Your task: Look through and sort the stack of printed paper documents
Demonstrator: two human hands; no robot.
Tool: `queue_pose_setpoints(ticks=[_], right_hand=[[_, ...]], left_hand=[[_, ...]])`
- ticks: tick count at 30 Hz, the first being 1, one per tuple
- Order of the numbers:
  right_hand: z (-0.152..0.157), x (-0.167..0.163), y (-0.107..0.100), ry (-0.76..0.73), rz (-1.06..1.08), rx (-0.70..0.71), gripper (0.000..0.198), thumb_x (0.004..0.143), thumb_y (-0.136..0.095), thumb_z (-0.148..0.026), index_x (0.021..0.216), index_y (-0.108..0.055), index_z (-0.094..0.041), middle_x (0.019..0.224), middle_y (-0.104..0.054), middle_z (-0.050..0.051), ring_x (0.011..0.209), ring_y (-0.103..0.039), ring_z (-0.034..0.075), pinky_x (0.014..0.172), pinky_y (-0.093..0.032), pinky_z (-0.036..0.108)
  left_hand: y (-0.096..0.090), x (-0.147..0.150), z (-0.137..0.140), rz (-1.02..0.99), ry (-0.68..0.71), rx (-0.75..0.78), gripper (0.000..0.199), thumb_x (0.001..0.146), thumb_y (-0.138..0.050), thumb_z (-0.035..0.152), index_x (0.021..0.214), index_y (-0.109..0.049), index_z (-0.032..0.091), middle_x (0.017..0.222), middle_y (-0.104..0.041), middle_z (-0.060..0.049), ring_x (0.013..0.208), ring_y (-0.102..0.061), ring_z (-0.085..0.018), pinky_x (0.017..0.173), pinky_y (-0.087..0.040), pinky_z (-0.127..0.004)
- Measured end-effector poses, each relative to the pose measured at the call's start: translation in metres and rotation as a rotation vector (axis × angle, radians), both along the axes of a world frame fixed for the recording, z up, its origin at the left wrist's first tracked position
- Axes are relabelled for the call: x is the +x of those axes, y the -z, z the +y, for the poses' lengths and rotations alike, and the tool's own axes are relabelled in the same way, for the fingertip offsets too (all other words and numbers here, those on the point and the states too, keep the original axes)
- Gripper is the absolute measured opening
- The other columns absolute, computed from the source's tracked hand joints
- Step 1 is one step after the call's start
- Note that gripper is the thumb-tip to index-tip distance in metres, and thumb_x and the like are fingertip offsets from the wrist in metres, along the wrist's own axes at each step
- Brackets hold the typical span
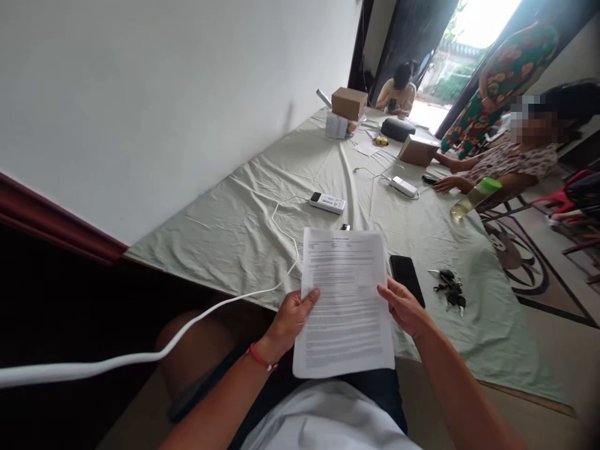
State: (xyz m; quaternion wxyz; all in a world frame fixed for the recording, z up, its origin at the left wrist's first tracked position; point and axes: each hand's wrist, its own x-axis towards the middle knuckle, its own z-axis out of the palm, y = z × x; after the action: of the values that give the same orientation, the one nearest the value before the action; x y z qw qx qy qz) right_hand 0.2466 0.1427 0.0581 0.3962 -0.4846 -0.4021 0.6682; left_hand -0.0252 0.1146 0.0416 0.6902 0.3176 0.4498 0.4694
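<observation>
Printed sheets of paper [345, 306], seemingly a thin stack, are held up in front of me at the table's near edge. My left hand [293, 319] grips the left side, its thumb on the front and its fingers hidden behind. On the opposite side my right hand [405, 306] pinches the right edge in the same way. Just right of the papers lies a black phone [407, 279]. A bunch of keys [450, 289] rests beyond the phone. Behind the top edge a small dark object, too covered to name, peeks out.
A white power bank [327, 203] trails a white cable [201, 322] toward me. Farther off are a second white device [404, 186], a tilted bottle [475, 197], cardboard boxes [349, 103] and a black case [397, 129]. A wall borders the cloth-covered table [220, 231]; several people are around its far side.
</observation>
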Motion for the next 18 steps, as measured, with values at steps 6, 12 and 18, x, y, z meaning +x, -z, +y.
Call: queue_pose_setpoints(ticks=[6,12,18], right_hand=[[0.033,-0.001,0.015,-0.022,0.058,-0.107,0.045,0.065,-0.097,-0.045,0.097,-0.082,-0.018,0.091,-0.083,0.009,0.079,-0.078,0.025,0.081,-0.064,0.039],[0.058,-0.005,0.035,0.078,0.086,-0.063,0.046,0.058,-0.099,-0.045,0.091,-0.082,-0.019,0.087,-0.083,0.008,0.074,-0.077,0.023,0.075,-0.064,0.036],[0.068,-0.009,0.049,0.083,0.091,0.006,0.049,0.063,-0.095,-0.051,0.1,-0.077,-0.022,0.095,-0.082,0.007,0.079,-0.076,0.024,0.077,-0.063,0.041]], left_hand=[[0.01,0.003,0.044,0.096,-0.045,0.145,0.068,0.073,-0.083,0.07,0.107,-0.078,0.011,0.103,-0.082,-0.014,0.099,-0.077,-0.033,0.1,-0.059,-0.05],[0.018,0.005,0.058,0.019,-0.041,0.132,0.067,0.076,-0.083,0.067,0.112,-0.076,0.011,0.11,-0.081,-0.016,0.102,-0.077,-0.033,0.097,-0.06,-0.048],[0.028,0.007,0.059,0.056,-0.01,0.112,0.064,0.072,-0.086,0.064,0.106,-0.078,0.01,0.102,-0.082,-0.016,0.098,-0.077,-0.033,0.094,-0.06,-0.047]])
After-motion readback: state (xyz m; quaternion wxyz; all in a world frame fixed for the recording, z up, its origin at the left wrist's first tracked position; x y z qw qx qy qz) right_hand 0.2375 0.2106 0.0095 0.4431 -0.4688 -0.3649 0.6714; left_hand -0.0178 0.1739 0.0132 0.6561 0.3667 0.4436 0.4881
